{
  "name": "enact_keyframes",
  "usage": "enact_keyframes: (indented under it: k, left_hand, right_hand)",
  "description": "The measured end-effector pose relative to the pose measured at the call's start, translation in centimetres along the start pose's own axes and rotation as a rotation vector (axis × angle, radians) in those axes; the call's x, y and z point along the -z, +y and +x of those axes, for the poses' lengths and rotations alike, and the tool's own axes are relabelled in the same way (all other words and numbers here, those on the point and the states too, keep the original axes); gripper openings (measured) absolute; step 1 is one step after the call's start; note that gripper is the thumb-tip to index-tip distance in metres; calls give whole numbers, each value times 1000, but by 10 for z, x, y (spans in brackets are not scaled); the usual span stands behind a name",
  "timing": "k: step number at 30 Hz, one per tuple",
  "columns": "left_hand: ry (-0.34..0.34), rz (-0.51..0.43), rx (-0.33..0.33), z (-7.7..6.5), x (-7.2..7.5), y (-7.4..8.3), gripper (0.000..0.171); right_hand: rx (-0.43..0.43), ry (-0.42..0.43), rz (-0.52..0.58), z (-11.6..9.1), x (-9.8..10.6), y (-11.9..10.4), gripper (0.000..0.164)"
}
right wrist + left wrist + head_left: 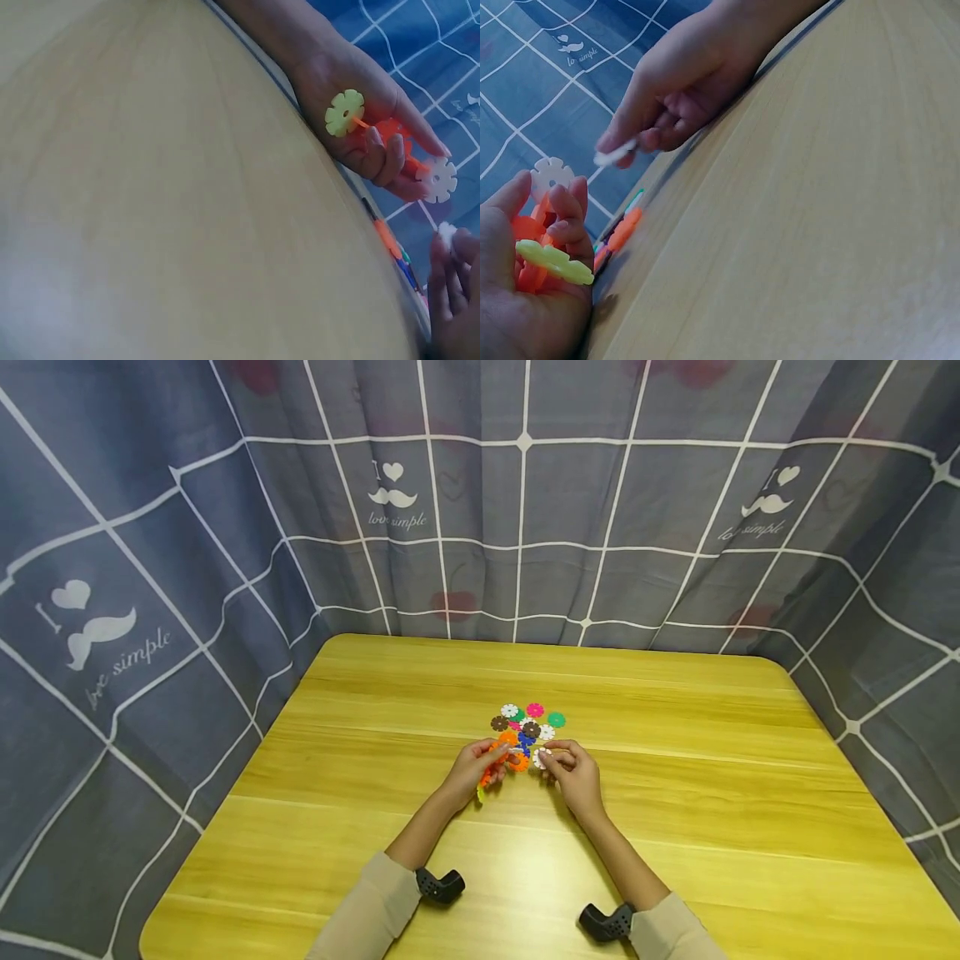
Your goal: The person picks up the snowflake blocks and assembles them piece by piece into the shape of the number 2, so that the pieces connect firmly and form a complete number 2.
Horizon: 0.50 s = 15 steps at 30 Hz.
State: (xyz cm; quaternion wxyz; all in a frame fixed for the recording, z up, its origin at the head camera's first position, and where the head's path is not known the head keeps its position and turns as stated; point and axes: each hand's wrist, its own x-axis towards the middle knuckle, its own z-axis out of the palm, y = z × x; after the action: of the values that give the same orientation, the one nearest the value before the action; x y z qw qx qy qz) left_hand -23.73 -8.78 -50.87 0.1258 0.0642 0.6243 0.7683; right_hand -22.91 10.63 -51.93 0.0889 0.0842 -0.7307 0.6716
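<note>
My left hand (477, 766) holds a small chain of joined snowflake discs. It has orange discs (394, 135), a yellow disc (553, 262) at the wrist end and a white disc (437, 180) at the fingertip end. Between thumb and fingers, my right hand (576, 774) pinches a single white notched disc (542, 758). A short gap separates this disc from the chain in both wrist views. Just beyond the hands lies a loose group of discs, among them a brown one (499, 723), a pink one (535, 710) and a green one (556, 719).
An orange disc (519, 762) and blue discs (527, 739) lie between the hands. The wooden table (675, 727) has a curtain (480, 527) hanging behind and beside it. A black wrist camera (441, 887) sits at the left cuff, another camera (606, 922) at the right.
</note>
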Motion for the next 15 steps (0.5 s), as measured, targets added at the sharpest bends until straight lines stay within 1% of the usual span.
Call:
enact_keyframes:
  k: [2, 3, 5, 7, 11, 15]
  left_hand:
    - [-10, 3, 8, -1, 0, 1, 34]
    - [-17, 9, 11, -1, 0, 2, 35]
    - [-28, 18, 16, -4, -1, 7, 34]
    - [-34, 40, 15, -6, -3, 13, 33]
    - [-34, 90, 11, -11, -8, 21, 30]
    - [-31, 104, 16, -6, -5, 12, 29]
  right_hand:
    - [-69, -14, 173, 0, -3, -2, 25]
    - [-94, -17, 230, 0, -4, -2, 26]
    - [-124, -17, 277, 0, -5, -3, 26]
    - [-137, -15, 290, 0, -5, -3, 26]
    - [-125, -27, 278, -1, -6, -3, 27]
    - [-104, -47, 257, -2, -8, -2, 30]
